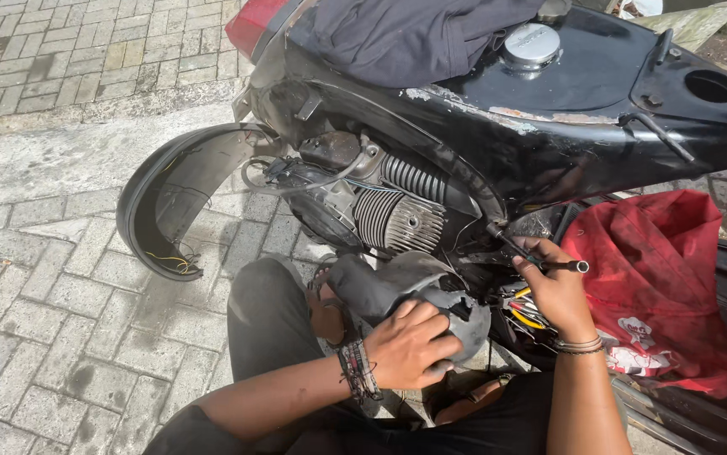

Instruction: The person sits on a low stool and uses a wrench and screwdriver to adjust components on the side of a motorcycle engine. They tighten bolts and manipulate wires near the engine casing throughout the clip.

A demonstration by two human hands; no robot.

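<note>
An old black scooter (566,126) stands with its side panel off, showing the finned engine cylinder (401,215). My left hand (414,345) grips a grey metal engine cowl (397,291) just below the cylinder. My right hand (553,286) holds a slim black T-handle wrench (540,257), its tip angled up-left into the frame beside the cylinder. Yellow and other coloured wires (522,310) hang under my right hand. Woven bracelets circle both wrists.
The removed black side panel (174,198) lies curved on the paving bricks at left, loose wires inside it. A red cloth (654,278) drapes over the footboard at right. A dark garment (406,34) covers the seat near the chrome fuel cap (532,42). My knee (267,312) is bent below.
</note>
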